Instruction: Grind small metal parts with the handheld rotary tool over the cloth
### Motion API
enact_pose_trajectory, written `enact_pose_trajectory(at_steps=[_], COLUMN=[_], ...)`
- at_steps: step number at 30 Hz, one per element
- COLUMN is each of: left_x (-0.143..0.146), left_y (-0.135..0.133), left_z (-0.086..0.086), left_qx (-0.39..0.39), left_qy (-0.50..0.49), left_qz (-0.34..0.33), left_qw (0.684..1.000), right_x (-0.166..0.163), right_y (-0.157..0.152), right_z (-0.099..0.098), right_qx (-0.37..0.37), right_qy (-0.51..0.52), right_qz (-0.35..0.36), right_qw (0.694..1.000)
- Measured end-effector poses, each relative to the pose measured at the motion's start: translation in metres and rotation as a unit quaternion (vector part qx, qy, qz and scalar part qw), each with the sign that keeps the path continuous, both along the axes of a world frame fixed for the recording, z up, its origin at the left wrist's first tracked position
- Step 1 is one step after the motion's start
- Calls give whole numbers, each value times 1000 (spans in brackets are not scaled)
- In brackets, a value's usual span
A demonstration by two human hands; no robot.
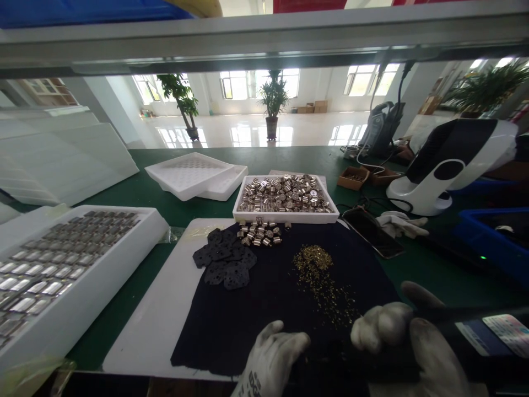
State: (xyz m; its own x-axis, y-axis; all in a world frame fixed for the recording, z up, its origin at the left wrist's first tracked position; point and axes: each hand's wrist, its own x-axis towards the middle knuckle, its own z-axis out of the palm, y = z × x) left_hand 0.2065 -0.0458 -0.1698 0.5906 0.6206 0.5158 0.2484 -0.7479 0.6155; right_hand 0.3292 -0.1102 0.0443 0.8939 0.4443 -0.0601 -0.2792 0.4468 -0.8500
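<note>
On the cloth (268, 298), the left hand (275, 353) curved empty at six o'clock; the right hand (388, 324) neared four (blurred, grip unclear). Brass bits (314, 258) at one, black plates (227, 260) at ten and loose cylinders (261, 236) at eleven lay separate: work seemed mostly left.

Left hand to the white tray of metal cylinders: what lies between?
In the head view: dark cloth ahead of the left hand, then loose metal cylinders by the near edge of the white tray.

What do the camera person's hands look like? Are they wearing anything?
The left hand and the right hand both wear whitish gloves with greyish, grubby-looking patches on the fingers. The left glove has dark lettering near the wrist, partly cut off. I can't make out any sleeves.
</note>
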Motion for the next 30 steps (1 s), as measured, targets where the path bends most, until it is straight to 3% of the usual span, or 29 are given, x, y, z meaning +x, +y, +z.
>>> enact_pose_trajectory(at_steps=[7,13,18,24,30], left_x=[-3,-3,-1,0,3], left_y=[1,-1,-1,-1,1], left_z=[3,-7,-5,-6,-4], left_qx=[48,49,12,76,61], left_qy=[-72,-57,-1,-65,-78], left_qz=[34,40,10,41,20], left_qw=[996,996,1000,994,995], right_x=[11,19,20,8,-16], right_y=[7,9,8,11,15], right_z=[-6,-9,-9,0,19], right_qx=[-30,-23,-24,-37,-61], right_qy=[6,-4,-12,-18,-11], right_qz=[13,32,28,8,4], right_qw=[999,999,999,999,998])
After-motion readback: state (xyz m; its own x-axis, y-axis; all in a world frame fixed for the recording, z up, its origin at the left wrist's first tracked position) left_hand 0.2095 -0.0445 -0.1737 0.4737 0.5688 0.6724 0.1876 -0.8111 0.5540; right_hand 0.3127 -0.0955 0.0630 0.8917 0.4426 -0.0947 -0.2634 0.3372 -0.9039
